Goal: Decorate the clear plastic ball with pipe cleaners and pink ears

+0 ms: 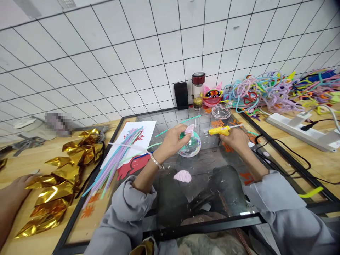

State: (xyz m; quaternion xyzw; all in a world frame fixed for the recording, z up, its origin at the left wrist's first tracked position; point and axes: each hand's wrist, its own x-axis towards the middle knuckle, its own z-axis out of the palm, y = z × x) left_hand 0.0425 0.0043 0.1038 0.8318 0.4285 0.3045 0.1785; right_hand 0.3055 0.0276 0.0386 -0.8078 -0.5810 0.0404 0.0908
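Observation:
My left hand (174, 139) is closed on a pink fuzzy shell-shaped piece (189, 130) with a green stem, held on top of a clear plastic half-sphere (191, 148) that rests on the glass sheet (191, 166). My right hand (236, 137) grips a yellow hot glue gun (219, 131), nozzle pointing left toward the pink piece. A second pink fuzzy shell (182, 176) lies on the glass nearer to me. Another clear half-sphere (221, 112) sits farther back.
A bundle of pastel pipe cleaners (114, 163) lies across white paper at left, beside gold foil shapes (61, 184). Another person's hand (16, 184) rests at the far left. A tangle of pipe cleaners (268, 90), a power strip (300, 129), a jar (198, 90) and a phone (181, 95) stand behind.

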